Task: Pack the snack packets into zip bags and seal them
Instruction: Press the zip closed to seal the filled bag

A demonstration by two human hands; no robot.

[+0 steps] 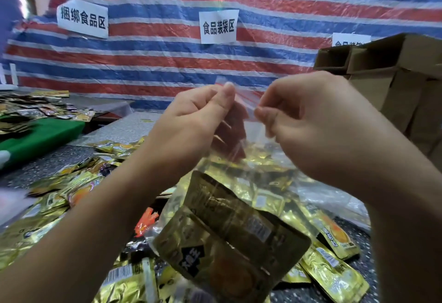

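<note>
Here the desk (124,130) has a speckled grey top, and most of it lies under loose gold snack packets (79,183) that spread from the lower left of the frame across to the lower right. At the far left a green tray (45,135) sits on the desk edge, and behind it another heap of packets (35,109) covers a second surface. The back of the room is hung with a red, white and blue striped tarpaulin (155,58) that fills the upper frame. Three white paper signs with black characters are stuck to it: one at the upper left (82,18), one near the upper middle (218,26), and a third at the right (350,39) half hidden by cardboard.

In the middle of the frame the left hand (198,116) pinches the top edge of a clear zip bag (239,178), thumb against curled fingers (228,91) on the left part of its red-lined seal strip. The bag hangs down from there toward the lower middle, above the packets on the desk, and holds several gold packets (229,235). The right hand (311,121) pinches the same top edge just beside the left, its fingers tightly curled on the strip.

At the right edge, stacked brown cardboard boxes (394,82) stand against the tarpaulin, and crumpled clear plastic (334,197) lies on the desk below them.
</note>
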